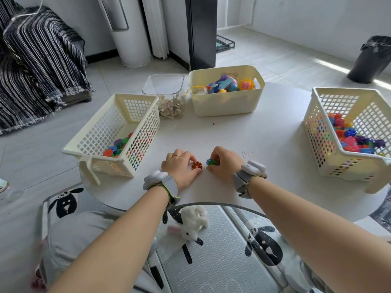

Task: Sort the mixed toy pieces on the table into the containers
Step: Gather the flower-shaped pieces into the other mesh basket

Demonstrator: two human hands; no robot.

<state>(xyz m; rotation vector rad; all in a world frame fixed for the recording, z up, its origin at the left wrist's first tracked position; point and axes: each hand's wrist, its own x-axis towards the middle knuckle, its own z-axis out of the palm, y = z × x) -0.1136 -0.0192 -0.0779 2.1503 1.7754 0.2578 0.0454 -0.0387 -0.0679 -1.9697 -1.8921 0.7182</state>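
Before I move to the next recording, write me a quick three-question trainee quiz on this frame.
1. True or false: the left hand touches the orange disc.
2. The piece in the right hand is mostly: A green, B yellow, C white.
3. How many containers stand on the table?
Key: 1 true; 2 A; 3 four: left lattice basket, right lattice basket, cream bin, clear tub.

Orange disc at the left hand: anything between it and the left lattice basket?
Nothing visible. The left hand holds the orange disc on the table. Only bare tabletop lies between it and the left basket, whose own lattice wall faces the disc, so it probably has to go over the rim.
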